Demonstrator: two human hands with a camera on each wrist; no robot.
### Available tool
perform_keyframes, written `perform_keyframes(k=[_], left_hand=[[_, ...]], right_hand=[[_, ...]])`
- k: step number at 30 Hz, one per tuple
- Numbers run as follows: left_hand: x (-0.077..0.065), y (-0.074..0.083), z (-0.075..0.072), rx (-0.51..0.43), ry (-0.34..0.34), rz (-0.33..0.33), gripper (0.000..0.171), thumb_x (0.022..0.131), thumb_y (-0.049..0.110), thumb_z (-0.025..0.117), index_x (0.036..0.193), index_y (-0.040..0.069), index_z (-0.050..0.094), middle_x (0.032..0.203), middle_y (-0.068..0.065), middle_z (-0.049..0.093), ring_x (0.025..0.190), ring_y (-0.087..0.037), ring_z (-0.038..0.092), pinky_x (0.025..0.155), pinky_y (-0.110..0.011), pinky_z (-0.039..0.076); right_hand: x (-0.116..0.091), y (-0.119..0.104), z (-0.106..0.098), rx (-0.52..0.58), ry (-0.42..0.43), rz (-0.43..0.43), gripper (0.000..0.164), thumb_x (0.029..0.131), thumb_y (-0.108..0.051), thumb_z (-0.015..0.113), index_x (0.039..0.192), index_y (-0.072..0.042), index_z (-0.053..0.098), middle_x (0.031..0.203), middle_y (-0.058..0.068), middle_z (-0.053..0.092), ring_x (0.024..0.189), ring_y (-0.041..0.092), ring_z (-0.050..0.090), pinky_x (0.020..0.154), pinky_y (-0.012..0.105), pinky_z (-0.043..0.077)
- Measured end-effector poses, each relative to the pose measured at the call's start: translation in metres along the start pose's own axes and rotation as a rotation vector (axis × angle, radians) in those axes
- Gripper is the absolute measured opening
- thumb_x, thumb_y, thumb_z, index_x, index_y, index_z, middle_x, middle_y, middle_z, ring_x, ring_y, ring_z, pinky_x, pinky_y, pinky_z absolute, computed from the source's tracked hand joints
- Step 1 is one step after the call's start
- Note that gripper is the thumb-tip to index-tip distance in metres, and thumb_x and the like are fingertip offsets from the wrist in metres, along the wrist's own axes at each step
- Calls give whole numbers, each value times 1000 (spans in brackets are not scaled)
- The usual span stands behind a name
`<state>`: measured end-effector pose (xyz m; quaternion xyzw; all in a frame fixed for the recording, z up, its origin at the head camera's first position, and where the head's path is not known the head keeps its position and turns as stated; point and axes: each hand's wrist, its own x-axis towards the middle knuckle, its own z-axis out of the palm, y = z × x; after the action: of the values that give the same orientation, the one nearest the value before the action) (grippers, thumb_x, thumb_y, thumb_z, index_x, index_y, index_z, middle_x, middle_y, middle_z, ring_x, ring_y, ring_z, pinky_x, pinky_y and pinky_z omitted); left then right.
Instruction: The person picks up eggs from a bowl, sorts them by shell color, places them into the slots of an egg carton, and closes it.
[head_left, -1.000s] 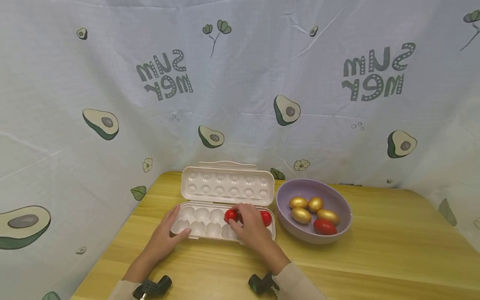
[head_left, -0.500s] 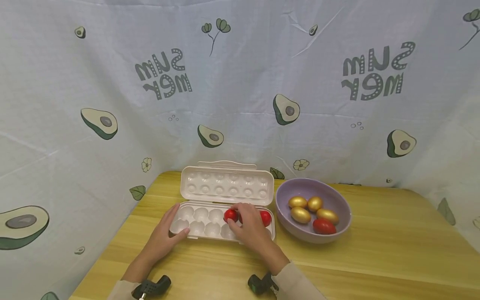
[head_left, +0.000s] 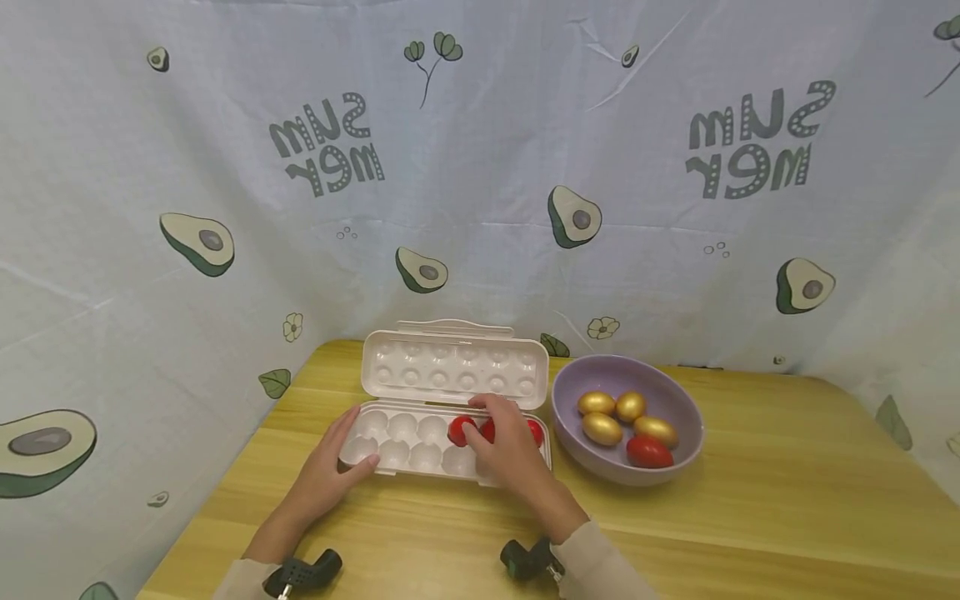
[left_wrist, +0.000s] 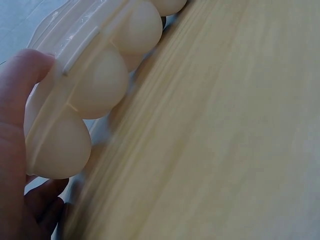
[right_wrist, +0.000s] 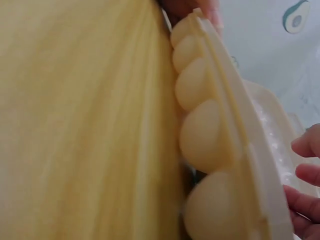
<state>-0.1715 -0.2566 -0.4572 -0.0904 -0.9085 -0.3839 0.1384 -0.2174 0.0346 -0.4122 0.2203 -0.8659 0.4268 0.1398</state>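
An open cream plastic egg carton lies on the table, its lid folded back. My left hand grips the left end, with the thumb over the front rim and fingers at the side, as the left wrist view shows. My right hand hovers over the carton's right half, fingers spread around a red egg in the back row. Two more red eggs sit to its right in that row, partly hidden by this hand. In the right wrist view the right fingers stand apart with nothing visible between them.
Right of the carton stands a purple bowl with several gold eggs and one red egg. A white curtain printed with avocados hangs behind the wooden table.
My right hand has lifted slightly and its fingers have spread away from the red egg, which stays in the back row. The left hand keeps its hold on the carton.
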Motion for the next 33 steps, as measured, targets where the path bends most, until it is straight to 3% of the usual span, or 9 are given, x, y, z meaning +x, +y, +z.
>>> perform_keyframes(k=[10, 14, 17, 21, 27, 33], left_hand=[[1, -1, 1, -1, 4, -7, 82, 87, 40, 68, 152, 9, 27, 154, -15, 31, 138, -41, 30, 106, -66, 25], [0, 0, 1, 2, 10, -3, 82, 87, 39, 67, 152, 9, 28, 153, -16, 31, 137, -42, 31, 106, -66, 25], [0, 0, 1, 3, 8, -7, 81, 88, 39, 67, 152, 10, 27, 154, -16, 30, 137, -43, 30, 106, -67, 25], [0, 0, 0, 5, 4, -6, 81, 88, 39, 67, 152, 10, 27, 154, -16, 31, 137, -42, 31, 106, -66, 25], [0, -1, 0, 9, 5, -2, 81, 88, 39, 67, 152, 9, 27, 153, -16, 31, 137, -42, 31, 106, -66, 26], [0, 0, 1, 12, 0, -6, 81, 88, 40, 66, 152, 9, 27, 154, -16, 30, 137, -42, 31, 107, -65, 25]], right_hand=[[10, -2, -28, 30, 53, -9, 32, 87, -17, 71, 117, -10, 63, 115, 4, 65, 110, 21, 59, 98, 41, 47], [15, -2, -49, 54, 49, -14, 35, 88, -17, 69, 120, -6, 61, 118, 11, 64, 113, 26, 58, 100, 46, 45], [17, 0, -67, 51, 53, 31, 36, 90, -20, 68, 122, -6, 59, 121, 12, 63, 115, 27, 57, 102, 49, 43], [17, 3, -91, 55, 21, 101, 38, 93, -29, 65, 125, -10, 57, 125, 10, 61, 118, 27, 55, 104, 48, 41], [17, 12, -118, -6, -40, 100, 35, 93, -21, 64, 124, -6, 58, 122, 15, 63, 115, 30, 59, 99, 47, 47], [12, 26, -142, -54, -107, 155, 38, 94, -26, 62, 127, -7, 56, 120, 14, 64, 113, 32, 59, 97, 49, 47]])
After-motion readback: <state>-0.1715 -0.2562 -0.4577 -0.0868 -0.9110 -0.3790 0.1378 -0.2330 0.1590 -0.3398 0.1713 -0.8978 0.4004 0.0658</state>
